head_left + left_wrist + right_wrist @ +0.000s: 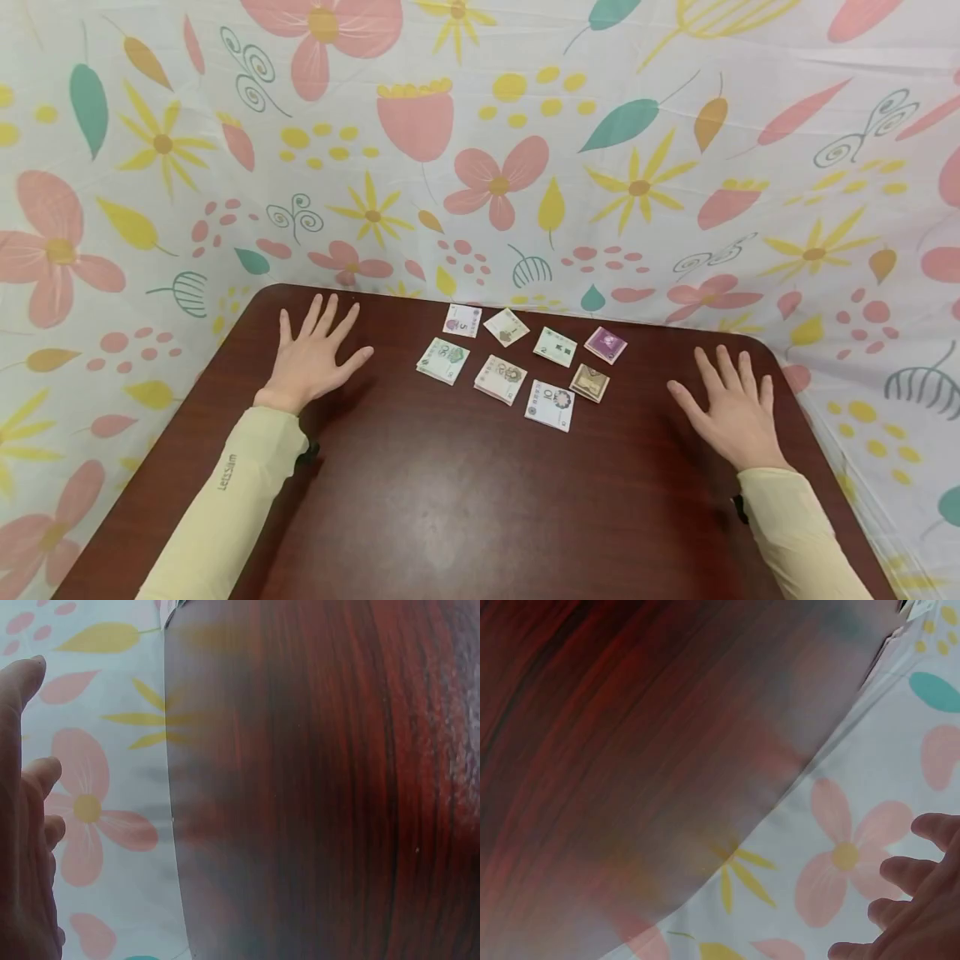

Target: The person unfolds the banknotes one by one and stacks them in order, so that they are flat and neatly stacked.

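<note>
In the head view my left hand (312,357) is at the table's left side with its fingers straight and spread, holding nothing. My right hand (731,412) is at the right side, also spread and holding nothing. Between them, toward the back edge, lie several folded banknotes. The back ones are a pinkish 5 note (462,320), a pale olive note (507,327), a green note (555,347) and a purple note (605,345). In front of these lie a green 50 note (443,361), a brownish 20 note (500,380), a blue-grey 10 note (550,405) and a brown note (590,382).
The dark reddish-brown wooden table (420,500) has a glossy top with rounded back corners. A white cloth (480,108) printed with flowers and leaves hangs behind it and along both sides, close to the table edges.
</note>
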`<state>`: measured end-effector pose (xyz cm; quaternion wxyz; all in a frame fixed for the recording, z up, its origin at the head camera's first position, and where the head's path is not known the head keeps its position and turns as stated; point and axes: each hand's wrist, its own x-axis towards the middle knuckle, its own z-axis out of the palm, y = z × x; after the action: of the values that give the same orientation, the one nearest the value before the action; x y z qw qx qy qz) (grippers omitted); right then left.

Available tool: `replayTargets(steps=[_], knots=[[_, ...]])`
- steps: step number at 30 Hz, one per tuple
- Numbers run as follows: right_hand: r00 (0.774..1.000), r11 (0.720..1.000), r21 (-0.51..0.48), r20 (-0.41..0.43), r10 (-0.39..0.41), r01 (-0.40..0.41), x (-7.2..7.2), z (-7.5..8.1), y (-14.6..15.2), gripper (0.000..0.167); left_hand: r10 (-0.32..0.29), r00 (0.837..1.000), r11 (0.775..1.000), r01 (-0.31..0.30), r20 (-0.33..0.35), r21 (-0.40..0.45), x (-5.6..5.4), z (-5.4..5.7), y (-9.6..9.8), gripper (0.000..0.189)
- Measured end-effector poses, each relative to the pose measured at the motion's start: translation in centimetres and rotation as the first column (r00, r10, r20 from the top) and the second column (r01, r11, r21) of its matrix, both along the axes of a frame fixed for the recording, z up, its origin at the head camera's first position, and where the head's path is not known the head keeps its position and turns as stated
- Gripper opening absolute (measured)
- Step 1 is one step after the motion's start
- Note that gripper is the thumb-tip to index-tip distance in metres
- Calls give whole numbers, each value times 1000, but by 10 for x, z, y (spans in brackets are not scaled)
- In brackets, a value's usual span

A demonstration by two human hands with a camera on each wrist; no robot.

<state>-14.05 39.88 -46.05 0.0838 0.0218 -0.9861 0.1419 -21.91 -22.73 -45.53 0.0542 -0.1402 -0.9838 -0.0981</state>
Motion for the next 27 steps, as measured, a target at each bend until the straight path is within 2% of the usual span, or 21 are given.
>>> replayTargets(steps=[5, 11, 18, 27], knots=[[999, 1000, -3, -28, 24, -24, 1, -1, -9, 80, -12, 1000, 1000, 12, -6, -11, 3, 0, 6, 85], [993, 997, -22, -85, 76, -79, 7, 1, -29, 76, -41, 999, 999, 41, -32, 0, 14, -1, 19, 83], [961, 983, -25, -215, 172, -181, 17, 2, -61, 58, -107, 992, 994, 109, -72, 29, 33, -1, 44, 75], [950, 962, -63, -191, 248, -264, 41, -1, -103, 31, -220, 966, 970, 231, -135, 72, 61, -7, 78, 47]])
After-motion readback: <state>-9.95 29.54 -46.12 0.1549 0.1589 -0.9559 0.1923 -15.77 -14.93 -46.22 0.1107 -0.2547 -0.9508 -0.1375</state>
